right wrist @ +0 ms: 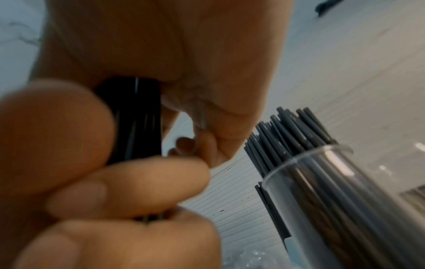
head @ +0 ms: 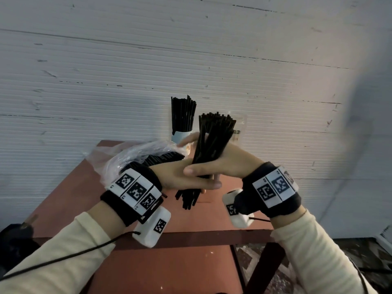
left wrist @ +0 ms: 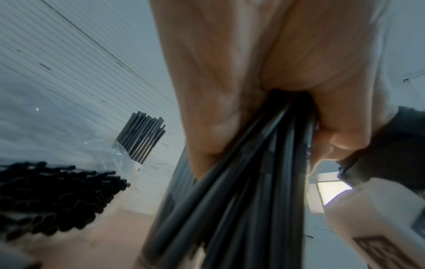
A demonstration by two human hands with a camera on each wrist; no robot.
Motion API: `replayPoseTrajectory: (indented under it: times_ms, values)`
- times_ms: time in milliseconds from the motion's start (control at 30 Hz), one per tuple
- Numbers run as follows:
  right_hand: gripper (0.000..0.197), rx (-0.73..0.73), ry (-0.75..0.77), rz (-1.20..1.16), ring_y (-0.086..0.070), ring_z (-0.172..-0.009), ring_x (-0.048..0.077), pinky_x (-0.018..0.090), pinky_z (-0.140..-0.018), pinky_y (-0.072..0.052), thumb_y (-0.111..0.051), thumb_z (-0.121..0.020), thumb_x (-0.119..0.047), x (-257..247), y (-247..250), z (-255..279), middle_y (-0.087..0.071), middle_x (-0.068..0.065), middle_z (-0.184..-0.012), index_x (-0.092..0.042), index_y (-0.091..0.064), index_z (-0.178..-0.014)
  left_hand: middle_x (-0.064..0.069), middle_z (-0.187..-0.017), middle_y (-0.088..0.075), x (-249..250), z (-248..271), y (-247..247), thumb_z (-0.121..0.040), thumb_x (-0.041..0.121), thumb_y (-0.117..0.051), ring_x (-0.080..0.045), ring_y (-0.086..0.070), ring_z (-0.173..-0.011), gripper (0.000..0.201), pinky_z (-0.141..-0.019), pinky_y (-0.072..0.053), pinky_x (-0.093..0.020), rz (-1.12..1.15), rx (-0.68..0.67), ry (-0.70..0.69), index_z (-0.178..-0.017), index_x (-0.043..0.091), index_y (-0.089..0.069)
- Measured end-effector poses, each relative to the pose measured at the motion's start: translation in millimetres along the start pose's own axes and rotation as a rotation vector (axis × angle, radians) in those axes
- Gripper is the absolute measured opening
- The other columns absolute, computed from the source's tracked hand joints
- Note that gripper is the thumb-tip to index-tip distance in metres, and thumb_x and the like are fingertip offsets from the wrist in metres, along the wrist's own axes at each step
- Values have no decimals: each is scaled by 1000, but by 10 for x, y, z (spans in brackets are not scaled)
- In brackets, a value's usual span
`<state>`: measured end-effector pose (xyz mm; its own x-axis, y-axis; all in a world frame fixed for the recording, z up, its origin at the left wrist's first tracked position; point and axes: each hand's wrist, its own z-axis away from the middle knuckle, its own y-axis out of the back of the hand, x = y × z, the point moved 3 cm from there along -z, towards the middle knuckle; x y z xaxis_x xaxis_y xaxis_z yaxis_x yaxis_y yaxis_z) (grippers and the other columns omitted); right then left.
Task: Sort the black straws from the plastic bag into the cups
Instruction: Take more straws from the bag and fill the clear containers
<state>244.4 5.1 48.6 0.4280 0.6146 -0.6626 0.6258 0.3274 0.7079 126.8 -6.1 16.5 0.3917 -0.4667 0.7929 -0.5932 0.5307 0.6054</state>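
Both hands hold one thick bundle of black straws [head: 212, 141] upright above the red-brown table [head: 84, 198]. My left hand [head: 191, 183] wraps its fingers round the lower part of the bundle. My right hand [head: 203, 166] grips just above it, thumb across the front. The close views show the bundle [left wrist: 241, 182] [right wrist: 135, 118] squeezed between palms and fingers. A clear plastic bag [head: 131, 153] with more black straws [left wrist: 46, 196] lies at the left. A pale cup [head: 180, 135] full of straws [left wrist: 142, 138] stands at the back. A clear cup [head: 239, 128] [right wrist: 345, 191] stands to its right, partly hidden by the bundle.
A white ribbed wall [head: 275, 60] rises right behind the table's far edge, close to the cups. A dark object [head: 14, 232] sits at the lower left beside the table. Patterned floor [head: 254, 257] shows to the right of the table's near edge.
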Motion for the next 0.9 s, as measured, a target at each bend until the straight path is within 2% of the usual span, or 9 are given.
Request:
replayPoseTrajectory:
  times_ms: [100, 133, 233, 333, 433, 533, 633, 767, 900]
  values:
    - [8, 48, 58, 31, -66, -82, 10, 24, -77, -54, -73, -84, -17, -23, -11, 2, -70, -3, -83, -12, -71, -90, -19, -80, -60, -74, -50, -39, -88, 9, -68, -16, -61, -80, 19, -78, -51, -24, 145, 71, -22, -91, -8, -63]
    - [5, 90, 58, 51, -67, -79, 13, 26, -75, -55, -72, -84, -14, -31, 13, -1, -70, 4, -81, -10, -70, -84, -20, -81, -59, -88, -83, -51, -87, 7, -69, -19, -59, -80, 20, -78, -52, -25, 175, 89, -18, -91, -11, -62]
    - [7, 235, 81, 40, -64, -71, 9, 20, -67, -52, -70, -84, -7, -54, 200, -41, -67, 5, -74, -2, -67, -80, -10, -87, -63, -88, -184, -29, -82, 14, -76, -18, -61, -81, 29, -79, -52, -27, 219, 190, -15, -98, -4, -59]
    - [14, 449, 83, -93, -54, -55, -2, 9, -53, -41, -68, -84, -4, -65, 583, -85, -58, -12, -56, -7, -63, -72, 2, -111, -60, -202, -304, 124, -68, 24, -87, -6, -61, -100, 68, -84, -48, -18, 207, 587, -1, -117, 25, -42]
    - [16, 620, 62, -213, -46, -49, 4, 15, -43, -32, -68, -81, -12, -5, 956, -150, -54, -10, -56, -15, -60, -67, -3, -124, -42, -368, -461, 236, -56, 34, -90, -13, -50, -116, 96, -93, -42, -21, 186, 779, -26, -125, 35, -23]
    - [13, 671, 24, -314, -47, -60, 17, 21, -46, -29, -67, -77, -18, 107, 1154, -243, -56, 4, -70, -19, -62, -66, -1, -136, -34, -554, -643, 338, -54, 37, -89, -15, -38, -128, 113, -108, -35, -35, 208, 729, 80, -138, 34, -14]
    - [14, 658, -19, -323, -51, -68, 20, 23, -50, -32, -67, -80, -17, 214, 1234, -327, -62, -1, -72, -20, -63, -68, 4, -139, -33, -639, -817, 391, -57, 32, -92, -11, -34, -129, 124, -110, -31, -33, 226, 611, 117, -147, 29, -8]
    - [9, 626, -55, -231, -48, -66, 20, 24, -51, -31, -67, -78, -19, 268, 1269, -413, -59, 5, -74, -16, -62, -70, 8, -127, -56, -672, -950, 469, -51, 35, -92, -10, -55, -116, 106, -104, -43, -33, 184, 530, 149, -139, 20, -36]
    - [10, 547, -54, -72, -41, -64, 20, 26, -50, -28, -66, -84, -13, 230, 1294, -439, -49, 3, -68, -13, -61, -75, 7, -122, -60, -690, -939, 513, -63, 27, -89, -12, -56, -114, 88, -99, -44, -29, 136, 504, 173, -137, 20, -42]
